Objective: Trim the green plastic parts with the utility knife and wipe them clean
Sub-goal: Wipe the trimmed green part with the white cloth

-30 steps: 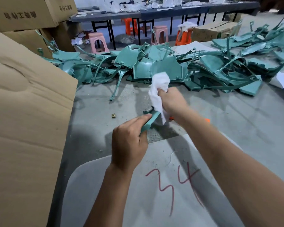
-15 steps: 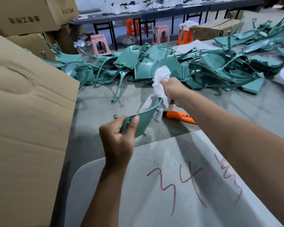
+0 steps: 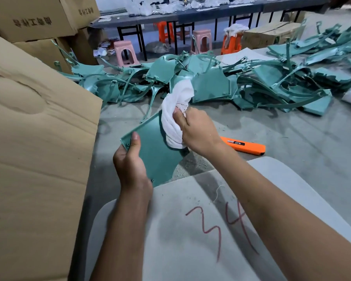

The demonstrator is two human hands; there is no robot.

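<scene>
board (image 3: 190, 240) — red handwritten "34"

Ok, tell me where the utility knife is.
The orange utility knife lies on the grey floor, right of the right hand and just beyond the white board.

Two bare forearms reach into view from the bottom edge, with no sleeves, gloves, watch or rings on them. The left hand (image 3: 130, 167) shows short, plain nails, the thumbnail clearly visible and unpainted. The right hand (image 3: 197, 130) is likewise bare, its knuckles and wrist uncovered, and the forearm behind it is bare all the way to the frame edge.
</scene>
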